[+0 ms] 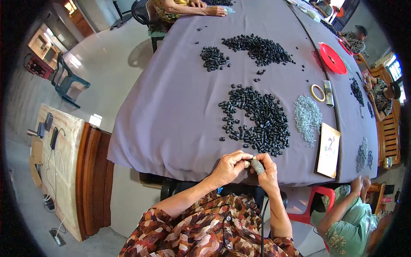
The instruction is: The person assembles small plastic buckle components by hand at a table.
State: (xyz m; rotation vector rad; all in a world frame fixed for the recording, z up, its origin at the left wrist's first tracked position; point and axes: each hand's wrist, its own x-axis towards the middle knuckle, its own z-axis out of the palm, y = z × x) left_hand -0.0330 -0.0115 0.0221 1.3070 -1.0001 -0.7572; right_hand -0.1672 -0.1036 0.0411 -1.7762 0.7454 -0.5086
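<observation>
Just above the near table edge, my left hand (pixel 230 168) has its thumb and fingers pinched together at a small piece too small to make out. My right hand (pixel 267 171) meets it there, its fingers closed around a grey, rough-looking tool or wrapped finger piece (pixel 257 166). Beyond both hands lies a large pile of small black parts (pixel 267 124) on the grey-purple cloth. To the right of that pile is a heap of small clear, silvery pieces (pixel 307 118).
More black parts (pixel 261 49) lie farther up the cloth-covered table (pixel 171 107). On the right are a card (pixel 329 150), a yellow ring (pixel 317 93) and a red plate (pixel 332 59). A person in green (pixel 357 222) sits close at right; others sit around the table.
</observation>
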